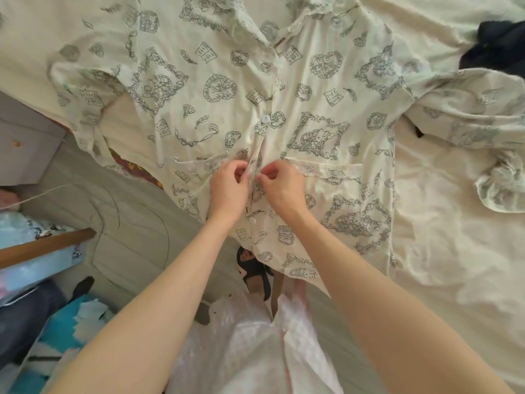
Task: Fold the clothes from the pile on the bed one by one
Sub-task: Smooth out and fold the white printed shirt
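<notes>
A cream pyjama shirt (326,115) with grey cartoon prints lies spread front-up on the bed, collar far from me, hem hanging over the near edge. Its sleeves stretch out to both sides. My left hand (228,186) and my right hand (279,186) meet at the button placket in the middle of the shirt. Each pinches one edge of the placket between thumb and fingers. One white button (265,118) sits above my hands and another (252,221) below them.
A cream bedsheet (454,265) covers the bed. A dark garment (500,46) lies at the far right. Matching printed fabric (500,191) is bunched at the right. To my left are the floor (127,223), a wooden bar (45,245) and bags. My sandalled foot (254,270) stands below the hem.
</notes>
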`<move>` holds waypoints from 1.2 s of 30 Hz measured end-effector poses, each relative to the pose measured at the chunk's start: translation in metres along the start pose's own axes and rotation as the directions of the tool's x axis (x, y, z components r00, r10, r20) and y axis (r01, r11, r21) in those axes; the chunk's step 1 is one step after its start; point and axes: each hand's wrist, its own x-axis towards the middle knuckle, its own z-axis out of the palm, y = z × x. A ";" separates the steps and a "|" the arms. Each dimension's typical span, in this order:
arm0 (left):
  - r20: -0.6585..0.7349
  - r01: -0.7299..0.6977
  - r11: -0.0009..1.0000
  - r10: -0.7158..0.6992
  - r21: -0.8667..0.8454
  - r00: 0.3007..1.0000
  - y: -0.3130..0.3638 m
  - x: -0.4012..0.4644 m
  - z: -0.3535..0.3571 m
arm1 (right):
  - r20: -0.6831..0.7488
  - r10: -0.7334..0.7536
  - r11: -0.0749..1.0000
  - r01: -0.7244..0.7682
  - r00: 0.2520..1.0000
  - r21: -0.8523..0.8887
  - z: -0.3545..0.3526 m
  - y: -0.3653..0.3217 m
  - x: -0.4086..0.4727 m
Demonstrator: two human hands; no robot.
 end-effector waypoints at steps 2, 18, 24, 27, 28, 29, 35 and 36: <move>0.017 0.095 0.993 -0.094 -0.077 0.995 0.001 0.001 -0.002 | 0.021 0.020 1.000 -0.020 1.000 -0.005 0.000 -0.002 0.001; 0.009 0.048 0.994 -0.049 0.103 0.999 0.017 0.004 0.006 | 0.270 0.338 0.715 -0.433 0.902 0.550 -0.022 -0.006 -0.006; -0.016 0.045 0.977 -0.043 0.209 0.999 0.020 0.002 0.011 | 0.357 0.404 0.534 -0.534 0.842 0.655 -0.025 -0.010 -0.006; -0.008 0.083 0.978 -0.082 0.191 0.997 0.022 0.005 0.011 | 0.372 0.424 0.504 -0.556 0.826 0.660 -0.026 -0.009 -0.004; -0.002 0.091 0.981 -0.092 0.170 0.996 0.022 0.006 0.010 | 0.373 0.435 0.500 -0.564 0.819 0.657 -0.026 -0.009 -0.003; 0.007 0.100 0.984 -0.102 0.146 0.995 0.021 0.007 0.008 | 0.373 0.444 0.501 -0.571 0.815 0.651 -0.026 -0.009 -0.003; 0.057 0.137 0.981 -0.145 0.134 0.988 0.017 0.013 0.010 | 0.360 0.467 0.505 -0.578 0.808 0.641 -0.025 -0.009 0.000; 0.055 0.136 0.980 -0.146 0.148 0.988 0.017 0.014 0.011 | 0.360 0.470 0.499 -0.579 0.806 0.645 -0.025 -0.010 0.000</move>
